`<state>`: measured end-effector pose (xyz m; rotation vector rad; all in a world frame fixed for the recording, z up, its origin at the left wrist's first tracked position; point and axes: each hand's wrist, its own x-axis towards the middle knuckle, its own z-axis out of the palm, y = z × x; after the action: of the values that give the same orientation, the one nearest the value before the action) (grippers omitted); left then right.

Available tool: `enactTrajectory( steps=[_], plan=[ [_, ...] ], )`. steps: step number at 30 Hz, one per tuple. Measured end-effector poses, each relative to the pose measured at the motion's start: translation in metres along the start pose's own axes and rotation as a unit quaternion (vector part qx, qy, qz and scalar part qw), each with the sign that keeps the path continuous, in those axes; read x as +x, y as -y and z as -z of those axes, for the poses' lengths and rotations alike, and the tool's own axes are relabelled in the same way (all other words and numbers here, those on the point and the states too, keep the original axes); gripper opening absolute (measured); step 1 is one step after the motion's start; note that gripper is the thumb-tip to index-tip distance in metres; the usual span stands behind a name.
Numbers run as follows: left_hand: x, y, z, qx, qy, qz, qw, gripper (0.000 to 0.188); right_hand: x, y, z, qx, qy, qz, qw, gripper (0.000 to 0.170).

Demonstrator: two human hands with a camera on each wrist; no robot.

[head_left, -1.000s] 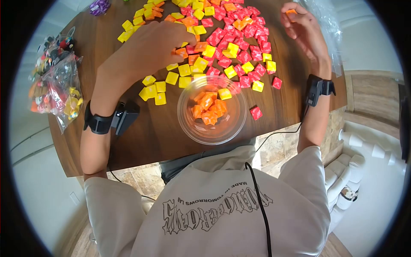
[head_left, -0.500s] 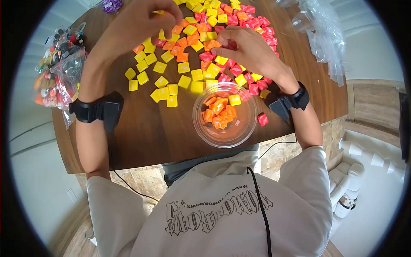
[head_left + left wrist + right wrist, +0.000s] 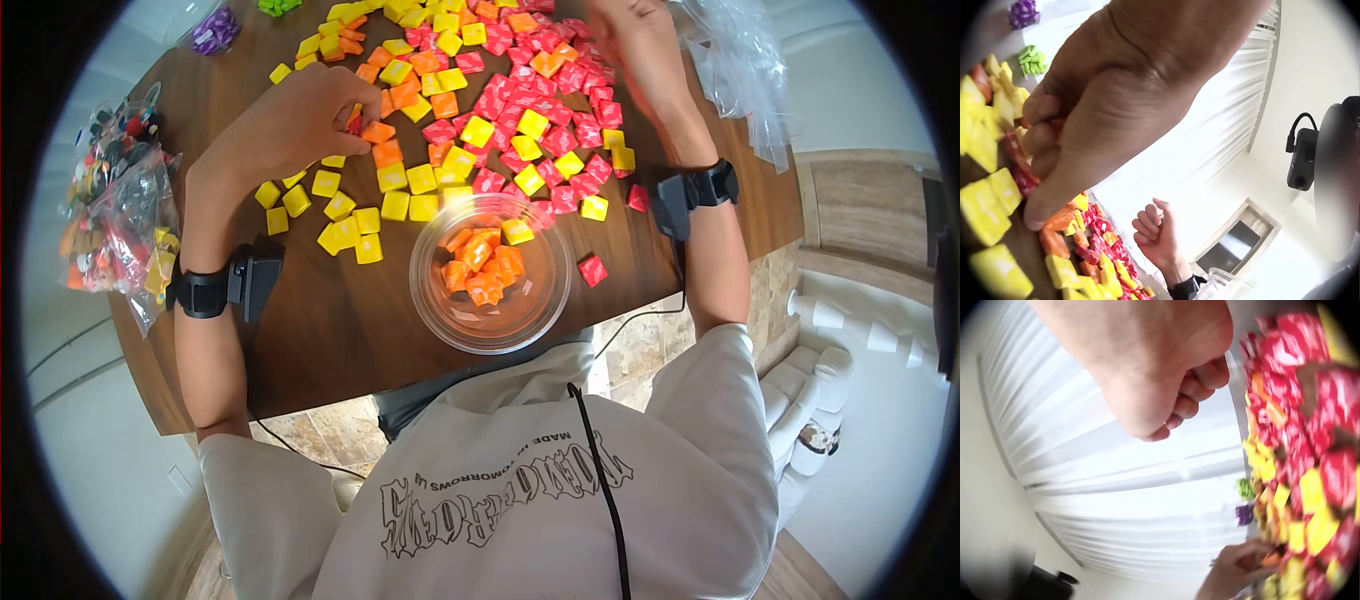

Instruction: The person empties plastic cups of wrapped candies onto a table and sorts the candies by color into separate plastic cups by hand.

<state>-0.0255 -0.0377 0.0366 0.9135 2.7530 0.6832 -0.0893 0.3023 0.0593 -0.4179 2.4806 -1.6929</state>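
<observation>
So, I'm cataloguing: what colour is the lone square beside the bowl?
The square is red, clearest in the head view.

Right hand (image 3: 1154,362) big up top, fingers curled, white curtain (image 3: 1166,500) behind, red and yellow pieces (image 3: 1321,530) crowding the right, left hand (image 3: 1229,575) down low, orange piece (image 3: 1270,560) at its fingertips!

Right hand (image 3: 640,55) withdrawn from candies (image 3: 495,100)

Head view downward, wrists sideways.
</observation>
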Motion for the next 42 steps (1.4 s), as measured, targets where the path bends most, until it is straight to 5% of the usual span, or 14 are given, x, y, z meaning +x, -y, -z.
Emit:
enactTrajectory(
  steps=[5, 12, 18, 20, 21, 25, 27, 28, 30, 32, 34, 37, 41, 42],
  plan=[
    [0.005, -0.019, 0.011, -0.003, 0.065, 0.048, 0.997, 0.017, 0.007, -0.025, 0.008, -0.353, 0.035, 0.171, 0.919, 0.054],
    [0.003, -0.036, 0.002, 0.050, -0.008, 0.054, 0.997, 0.025, 0.001, -0.019, 0.005, -0.448, 0.071, 0.102, 0.885, 0.050],
    [0.008, -0.031, -0.016, 0.092, -0.058, 0.028, 0.994, 0.024, -0.001, -0.028, -0.002, -0.342, 0.055, 0.159, 0.924, 0.048],
    [0.013, -0.044, 0.005, 0.032, -0.008, 0.081, 0.996, 0.022, -0.004, -0.005, 0.003, -0.145, 0.078, 0.107, 0.981, 0.028],
    [0.014, -0.049, 0.012, -0.027, 0.042, 0.138, 0.989, 0.021, -0.001, 0.005, 0.001, 0.005, 0.064, -0.041, 0.997, 0.027],
    [-0.007, -0.032, 0.017, -0.216, -0.036, 0.098, 0.971, 0.026, -0.001, -0.001, 0.004, 0.299, 0.058, -0.120, 0.945, 0.033],
    [-0.025, -0.029, 0.013, -0.692, -0.039, 0.054, 0.719, 0.028, 0.003, -0.014, 0.000, 0.179, 0.081, -0.090, 0.976, 0.035],
    [-0.028, -0.030, 0.007, -0.689, -0.042, 0.059, 0.721, 0.028, 0.006, -0.018, -0.005, 0.055, 0.102, -0.057, 0.992, 0.036],
    [-0.033, -0.036, -0.007, -0.702, -0.233, 0.150, 0.656, 0.029, -0.002, -0.010, -0.010, -0.074, 0.131, 0.066, 0.986, 0.040],
    [-0.040, -0.020, -0.006, -0.572, -0.123, 0.168, 0.794, 0.023, -0.005, -0.013, -0.011, -0.280, 0.110, 0.108, 0.948, 0.045],
    [-0.036, -0.025, -0.035, -0.231, -0.198, 0.136, 0.943, 0.020, -0.008, -0.020, -0.013, -0.292, 0.141, 0.135, 0.936, 0.045],
    [-0.035, -0.061, -0.023, -0.055, -0.039, 0.188, 0.980, 0.033, -0.005, -0.027, -0.017, -0.364, 0.132, 0.145, 0.910, 0.047],
    [-0.036, -0.058, -0.028, -0.070, -0.047, 0.183, 0.980, 0.029, -0.002, -0.020, -0.019, -0.281, 0.162, 0.138, 0.936, 0.038],
    [-0.035, -0.056, -0.029, -0.088, -0.044, 0.194, 0.976, 0.026, -0.004, -0.013, -0.018, -0.067, 0.183, 0.052, 0.979, 0.033]
  ],
)
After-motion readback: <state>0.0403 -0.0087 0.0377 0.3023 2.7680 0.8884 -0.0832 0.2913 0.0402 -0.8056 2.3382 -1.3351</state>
